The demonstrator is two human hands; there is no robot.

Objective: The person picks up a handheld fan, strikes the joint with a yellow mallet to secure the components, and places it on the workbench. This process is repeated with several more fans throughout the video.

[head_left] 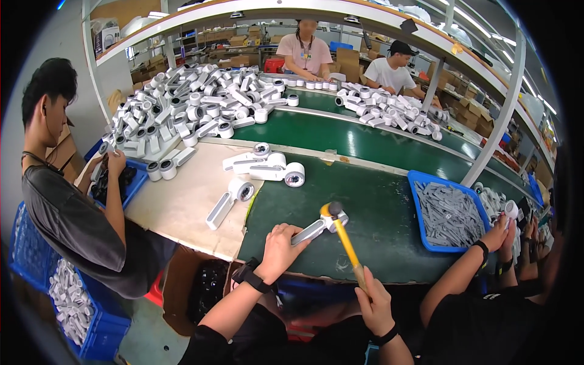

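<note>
My left hand point(280, 252) is closed round the grey-striped handle of a white handheld device point(311, 232) with a round head, lying on the dark green table mat point(286, 204). In my right hand point(377, 307) is a hammer point(345, 238) with a yellow handle. Its dark head is over the device's round end, partly covering it; whether they touch I cannot tell. Beyond my left hand, a similar white device point(221, 210) lies on the beige board point(176, 204). Several more white devices point(277, 173) are grouped farther back, across the board and mat.
At right stands a blue tray point(447, 248) of grey strips, beside a co-worker's hands point(502, 234). A large pile of white devices point(182, 103) is at far left, near another person point(73, 176). A green conveyor point(340, 139) runs behind the table, and a metal post point(496, 115) rises at right.
</note>
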